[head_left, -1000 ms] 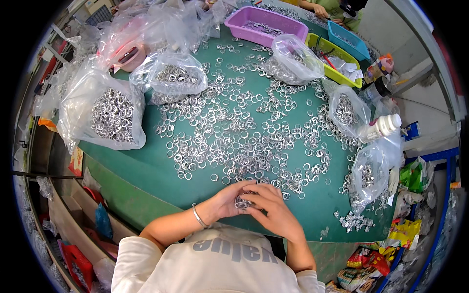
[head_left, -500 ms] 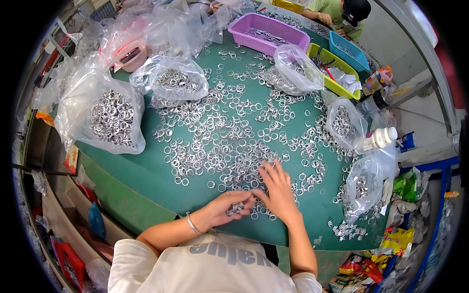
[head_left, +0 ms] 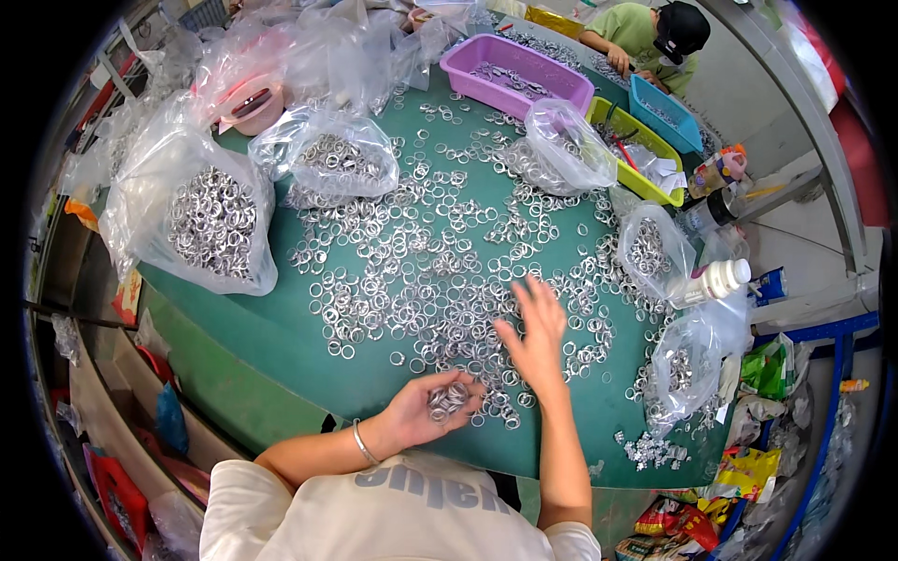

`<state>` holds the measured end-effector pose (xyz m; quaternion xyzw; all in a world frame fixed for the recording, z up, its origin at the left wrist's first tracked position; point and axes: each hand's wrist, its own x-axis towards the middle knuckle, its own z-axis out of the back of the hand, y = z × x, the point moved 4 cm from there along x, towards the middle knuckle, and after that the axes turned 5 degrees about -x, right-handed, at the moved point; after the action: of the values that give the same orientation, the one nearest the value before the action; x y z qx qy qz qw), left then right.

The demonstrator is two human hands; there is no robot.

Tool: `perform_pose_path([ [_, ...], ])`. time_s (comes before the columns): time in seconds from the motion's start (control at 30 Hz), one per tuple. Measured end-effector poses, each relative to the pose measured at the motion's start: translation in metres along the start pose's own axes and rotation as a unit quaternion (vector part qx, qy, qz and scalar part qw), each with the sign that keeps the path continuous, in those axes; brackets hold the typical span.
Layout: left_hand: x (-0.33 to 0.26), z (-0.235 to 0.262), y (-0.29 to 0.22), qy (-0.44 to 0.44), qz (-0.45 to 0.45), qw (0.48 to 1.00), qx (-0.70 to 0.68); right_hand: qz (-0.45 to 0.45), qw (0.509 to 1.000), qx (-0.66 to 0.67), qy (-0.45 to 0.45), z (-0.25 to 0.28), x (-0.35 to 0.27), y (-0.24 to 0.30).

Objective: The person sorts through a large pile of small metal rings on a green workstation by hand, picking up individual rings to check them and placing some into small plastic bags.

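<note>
My left hand (head_left: 423, 409) is cupped palm up near the table's front edge, its fingers curled around a small heap of silver metal rings (head_left: 448, 400). Over the right side of the loose ring pile (head_left: 458, 313), my right hand (head_left: 538, 338) hovers with its fingers spread, slightly blurred, and nothing shows in it. Rings lie scattered across the green tabletop (head_left: 281, 346), thickest just beyond my hands. A bracelet (head_left: 365, 443) circles my left wrist.
Clear bags of rings stand at the left (head_left: 213, 224), back (head_left: 341, 164) and right (head_left: 687, 369). Purple (head_left: 517, 77), yellow-green (head_left: 636, 154) and blue (head_left: 665, 114) bins sit at the back right. A white bottle (head_left: 716, 282) leans among the right bags. Across the table a person (head_left: 645, 42) works.
My right hand has lifted away from my left and moved slightly up, off the pile. The left palm has turned further upward, showing more of its rings.
</note>
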<state>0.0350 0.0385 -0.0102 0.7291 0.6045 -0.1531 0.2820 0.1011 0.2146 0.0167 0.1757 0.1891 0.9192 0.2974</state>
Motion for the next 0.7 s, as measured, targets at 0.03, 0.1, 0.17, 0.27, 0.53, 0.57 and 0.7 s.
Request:
perform_pose_path([
  [0.03, 0.002, 0.002, 0.0, 0.053, 0.027, 0.998, -0.001, 0.01, 0.999, 0.003, 0.042, -0.013, 0.002, 0.001],
  [0.1, 0.004, 0.006, -0.002, 0.06, 0.038, 0.997, 0.004, 0.054, 0.995, -0.041, 0.073, -0.021, -0.008, 0.012],
  [0.17, 0.002, 0.009, -0.006, 0.064, 0.055, 0.996, 0.007, 0.07, 0.992, 0.016, 0.1, -0.012, -0.018, 0.022],
  [0.27, 0.003, 0.013, -0.015, 0.077, 0.044, 0.996, 0.029, 0.116, 0.977, 0.09, 0.155, 0.002, -0.032, 0.023],
  [0.53, 0.005, 0.006, -0.019, 0.075, 0.038, 0.994, 0.072, -0.155, 0.974, -0.1, -0.134, 0.021, 0.017, -0.098],
  [0.57, 0.007, 0.006, -0.019, 0.075, 0.038, 0.994, 0.075, -0.144, 0.975, -0.131, -0.107, 0.014, 0.018, -0.105],
  [0.7, 0.005, 0.01, -0.024, 0.079, 0.018, 0.994, 0.076, -0.074, 0.989, -0.12, 0.032, -0.003, 0.022, -0.065],
])
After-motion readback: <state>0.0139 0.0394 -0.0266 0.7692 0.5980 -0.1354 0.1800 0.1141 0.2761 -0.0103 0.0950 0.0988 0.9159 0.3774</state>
